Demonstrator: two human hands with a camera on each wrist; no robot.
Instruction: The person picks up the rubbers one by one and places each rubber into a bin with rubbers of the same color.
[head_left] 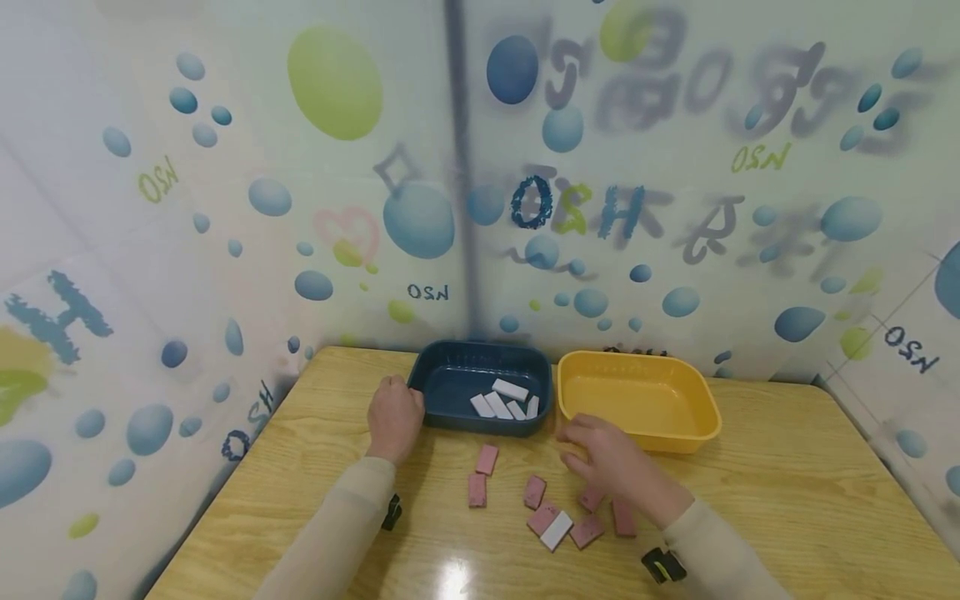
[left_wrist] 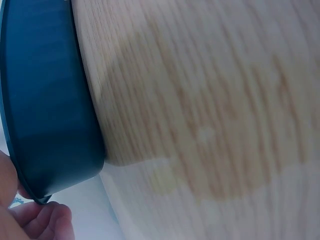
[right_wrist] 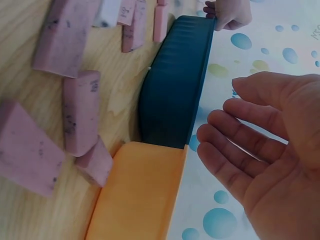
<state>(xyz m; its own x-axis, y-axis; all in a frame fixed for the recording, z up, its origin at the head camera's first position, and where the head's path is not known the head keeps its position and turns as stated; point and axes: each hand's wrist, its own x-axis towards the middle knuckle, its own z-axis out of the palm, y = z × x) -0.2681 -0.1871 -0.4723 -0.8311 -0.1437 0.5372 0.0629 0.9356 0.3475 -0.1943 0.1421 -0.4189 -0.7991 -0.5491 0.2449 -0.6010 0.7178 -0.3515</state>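
My left hand (head_left: 396, 421) grips the left end of a dark blue plastic bin (head_left: 480, 425); in the left wrist view, thumb and curled fingers (left_wrist: 45, 220) hold its rim. Several white blocks (head_left: 511, 389) lie inside that bin. Over the front left corner of a yellow bin (head_left: 678, 442) hovers my right hand (head_left: 618, 462), palm bare and fingers relaxed. Below it, several pink eraser-like blocks (head_left: 587, 531) with dark smudges are scattered on the table. One white block (head_left: 557, 531) leans against a pink one, and my right hand partly covers others.
Both bins stand side by side at the back of the wooden table (head_left: 787, 483), close to a wall covering (head_left: 465, 292) printed with bubbles. More pink blocks (head_left: 487, 459) lie in front of the blue bin. Similar covering hangs at both sides.
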